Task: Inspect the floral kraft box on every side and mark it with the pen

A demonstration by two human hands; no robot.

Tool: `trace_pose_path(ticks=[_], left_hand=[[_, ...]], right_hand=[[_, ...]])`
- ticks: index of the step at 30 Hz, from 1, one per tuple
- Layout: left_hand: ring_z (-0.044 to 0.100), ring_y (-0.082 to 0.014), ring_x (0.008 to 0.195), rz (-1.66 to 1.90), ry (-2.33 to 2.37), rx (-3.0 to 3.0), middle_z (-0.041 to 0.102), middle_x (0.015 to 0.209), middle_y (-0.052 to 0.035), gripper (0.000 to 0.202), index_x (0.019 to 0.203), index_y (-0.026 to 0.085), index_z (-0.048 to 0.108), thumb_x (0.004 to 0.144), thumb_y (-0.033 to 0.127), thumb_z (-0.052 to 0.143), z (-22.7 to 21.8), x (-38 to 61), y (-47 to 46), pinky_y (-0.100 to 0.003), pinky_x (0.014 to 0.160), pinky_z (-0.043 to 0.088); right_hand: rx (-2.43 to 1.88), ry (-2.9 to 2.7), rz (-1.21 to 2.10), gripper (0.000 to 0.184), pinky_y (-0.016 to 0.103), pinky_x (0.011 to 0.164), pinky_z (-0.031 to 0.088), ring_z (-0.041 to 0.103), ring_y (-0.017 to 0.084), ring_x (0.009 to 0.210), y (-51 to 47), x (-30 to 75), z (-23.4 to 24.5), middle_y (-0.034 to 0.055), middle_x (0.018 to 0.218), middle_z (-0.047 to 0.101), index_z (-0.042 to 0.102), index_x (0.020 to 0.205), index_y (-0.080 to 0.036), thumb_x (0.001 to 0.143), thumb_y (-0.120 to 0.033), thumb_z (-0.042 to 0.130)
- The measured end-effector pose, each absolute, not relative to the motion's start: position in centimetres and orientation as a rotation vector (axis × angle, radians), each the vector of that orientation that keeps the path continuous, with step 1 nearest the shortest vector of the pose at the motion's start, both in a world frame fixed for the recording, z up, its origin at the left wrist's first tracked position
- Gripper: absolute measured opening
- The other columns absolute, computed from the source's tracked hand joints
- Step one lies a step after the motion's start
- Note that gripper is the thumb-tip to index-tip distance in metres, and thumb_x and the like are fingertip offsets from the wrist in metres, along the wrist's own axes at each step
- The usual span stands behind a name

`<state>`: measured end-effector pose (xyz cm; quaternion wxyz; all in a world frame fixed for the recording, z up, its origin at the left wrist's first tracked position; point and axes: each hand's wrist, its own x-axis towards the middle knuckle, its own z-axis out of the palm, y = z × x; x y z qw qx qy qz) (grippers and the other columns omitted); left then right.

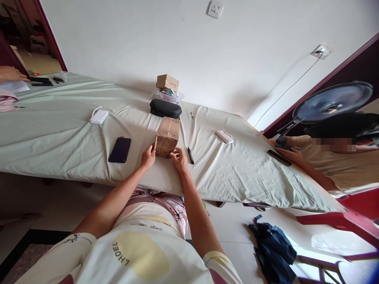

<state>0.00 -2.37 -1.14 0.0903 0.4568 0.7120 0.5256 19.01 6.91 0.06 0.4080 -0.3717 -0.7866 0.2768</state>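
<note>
A brown cardboard box rests on the cloth-covered table in front of me, its front and part of its top covered with dark wavy lines. My left hand grips the box's lower left edge, fingers partly hidden behind it. At the lower right corner, my right hand holds the box with thumb and bent fingers. A black marker pen lies just right of my right hand. To the left of my left hand lies a dark smartphone.
Behind the box sit a black zip case and a clear plastic tub with a small carton on top. White corded blocks lie left and right. A person sits at right; another person's hand shows far left.
</note>
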Motion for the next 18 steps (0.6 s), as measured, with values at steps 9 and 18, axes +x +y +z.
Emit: trace_pose_path(ticks=[9, 18], left_hand=[[0.063, -0.0250, 0.135, 1.784, 2.000, 1.625, 0.068, 0.142, -0.0110, 0.048, 0.137, 0.022, 0.067, 0.096, 0.012, 0.045, -2.05, -0.09, -1.94, -0.045, 0.123, 0.047], [0.067, -0.0297, 0.130, 1.879, 1.972, 1.386, 0.065, 0.144, -0.0206, 0.053, 0.144, 0.015, 0.053, 0.101, 0.045, 0.059, -1.98, 0.07, -2.12, -0.043, 0.108, 0.057]], right_hand=[[-0.784, -1.773, 0.573, 0.074, 0.033, 0.077, 0.061, 0.066, 0.023, 0.105, 6.61, 19.54, 0.25, 0.0178, 0.150, 0.056, 0.046, 0.157, -0.025, 0.094, -0.062, 0.059], [-0.720, -1.657, 0.894, 0.063, 0.031, 0.070, 0.061, 0.071, 0.021, 0.096, 6.40, 19.77, 0.38, 0.0136, 0.132, 0.068, 0.045, 0.146, -0.027, 0.096, -0.063, 0.059]])
